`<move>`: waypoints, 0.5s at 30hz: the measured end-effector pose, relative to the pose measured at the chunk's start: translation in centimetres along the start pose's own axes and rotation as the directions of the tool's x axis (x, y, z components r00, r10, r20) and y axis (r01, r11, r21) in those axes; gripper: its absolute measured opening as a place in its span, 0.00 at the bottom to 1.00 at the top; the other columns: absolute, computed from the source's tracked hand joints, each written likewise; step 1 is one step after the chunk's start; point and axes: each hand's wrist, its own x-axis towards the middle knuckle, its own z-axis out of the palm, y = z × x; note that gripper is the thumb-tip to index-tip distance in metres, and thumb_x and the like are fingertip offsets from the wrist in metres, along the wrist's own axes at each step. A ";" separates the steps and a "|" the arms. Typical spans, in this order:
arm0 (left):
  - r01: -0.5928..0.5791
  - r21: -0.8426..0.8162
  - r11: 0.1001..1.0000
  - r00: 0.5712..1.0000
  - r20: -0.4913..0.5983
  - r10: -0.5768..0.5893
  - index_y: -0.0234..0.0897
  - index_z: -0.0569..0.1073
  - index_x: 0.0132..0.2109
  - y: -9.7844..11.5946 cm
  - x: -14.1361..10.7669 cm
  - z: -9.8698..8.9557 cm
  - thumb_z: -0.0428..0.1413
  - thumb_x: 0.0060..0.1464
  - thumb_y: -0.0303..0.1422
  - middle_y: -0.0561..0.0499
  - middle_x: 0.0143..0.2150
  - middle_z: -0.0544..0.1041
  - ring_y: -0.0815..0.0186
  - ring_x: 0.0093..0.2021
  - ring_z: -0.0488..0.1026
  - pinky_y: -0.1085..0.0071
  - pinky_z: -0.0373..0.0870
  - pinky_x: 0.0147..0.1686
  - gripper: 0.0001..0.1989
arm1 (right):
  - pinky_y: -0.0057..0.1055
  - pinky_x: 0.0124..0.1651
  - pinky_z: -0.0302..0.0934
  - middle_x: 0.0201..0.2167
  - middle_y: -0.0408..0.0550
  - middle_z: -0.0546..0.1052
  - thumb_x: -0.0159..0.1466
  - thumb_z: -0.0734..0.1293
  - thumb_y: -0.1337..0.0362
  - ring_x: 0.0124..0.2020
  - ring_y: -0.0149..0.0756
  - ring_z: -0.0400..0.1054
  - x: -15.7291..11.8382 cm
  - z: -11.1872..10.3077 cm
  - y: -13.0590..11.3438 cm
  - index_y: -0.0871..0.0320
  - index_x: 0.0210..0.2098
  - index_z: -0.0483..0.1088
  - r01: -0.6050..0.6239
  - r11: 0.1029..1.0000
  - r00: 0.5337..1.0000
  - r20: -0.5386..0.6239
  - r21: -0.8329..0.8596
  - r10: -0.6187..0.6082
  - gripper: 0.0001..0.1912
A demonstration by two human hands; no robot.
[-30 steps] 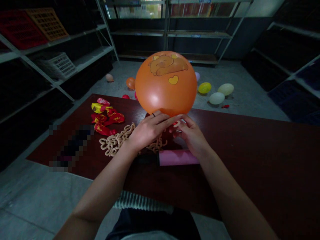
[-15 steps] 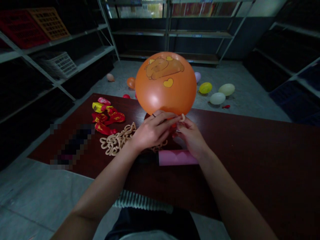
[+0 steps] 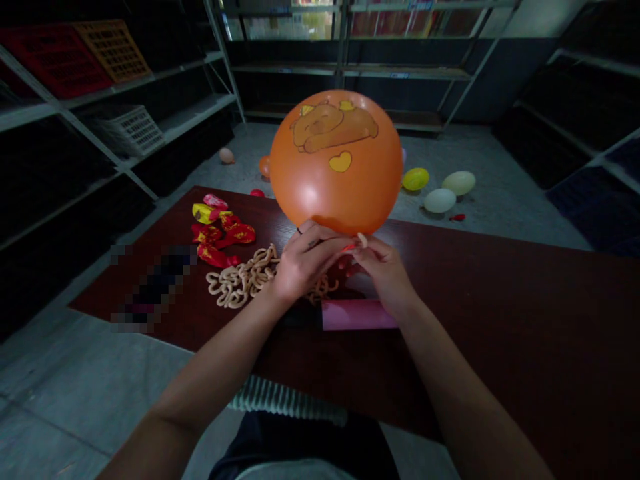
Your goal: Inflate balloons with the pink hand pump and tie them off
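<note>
A large orange balloon (image 3: 335, 180) with a sleeping bear and a yellow heart printed on it stands above the table. My left hand (image 3: 307, 257) is closed at its underside, fingers pressed round the balloon's neck. My right hand (image 3: 385, 267) pinches there too, its fingertips touching those of my left hand. A small beige band (image 3: 362, 239) sticks up between the fingertips. Beneath and left of my hands lies a heap of beige bands (image 3: 240, 283). A pink cylinder (image 3: 357, 315) rests on the table under my right wrist.
Flat red and yellow balloons (image 3: 220, 237) lie on the dark red table (image 3: 500, 300), near a blurred dark object (image 3: 163, 283). Beyond it, inflated balloons (image 3: 440, 200) lie on the floor. Metal shelves (image 3: 175, 127) with crates (image 3: 113, 50) stand around.
The orange balloon looks slightly larger and higher in view. Its red-orange neck now shows between my fingers, and the beige band has shifted slightly. Both hands keep their hold.
</note>
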 end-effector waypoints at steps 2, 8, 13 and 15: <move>0.043 0.025 0.999 0.998 -0.035 -0.043 0.39 0.76 0.49 0.2 0.0 0.1 0.58 0.59 0.26 0.49 0.39 0.77 0.66 0.39 0.72 0.67 0.70 0.39 0.11 | 0.29 0.26 0.62 0.30 0.42 0.77 0.58 0.70 0.51 0.28 0.31 0.69 0.0 0.1 0.0 0.51 0.34 0.76 0.033 0.998 0.999 0.003 -0.048 -0.033 0.12; 0.033 0.134 0.990 0.996 -0.083 -0.022 0.40 0.74 0.52 0.1 0.0 -0.3 0.58 0.59 0.28 0.47 0.43 0.78 0.63 0.43 0.72 0.66 0.71 0.42 0.14 | 0.29 0.27 0.64 0.25 0.40 0.74 0.59 0.69 0.47 0.25 0.31 0.69 -0.4 0.9 -0.1 0.48 0.48 0.72 -0.019 1.000 0.989 0.147 -0.010 0.020 0.21; 0.011 0.170 0.985 0.995 -0.095 0.006 0.36 0.74 0.52 -0.1 0.4 0.0 0.57 0.59 0.25 0.45 0.45 0.77 0.62 0.44 0.71 0.65 0.71 0.43 0.13 | 0.27 0.28 0.62 0.28 0.40 0.74 0.63 0.65 0.46 0.24 0.27 0.65 -0.6 1.2 -0.9 0.44 0.61 0.63 -0.013 0.980 0.992 0.127 0.200 -0.013 0.28; -0.022 0.161 0.987 0.997 -0.075 0.034 0.36 0.74 0.51 -0.3 1.1 0.3 0.57 0.60 0.25 0.46 0.43 0.77 0.63 0.43 0.71 0.66 0.71 0.42 0.12 | 0.25 0.24 0.55 0.21 0.36 0.68 0.63 0.66 0.49 0.19 0.24 0.57 -0.2 1.0 -1.4 0.45 0.58 0.67 -0.002 0.968 0.996 0.086 0.251 -0.020 0.25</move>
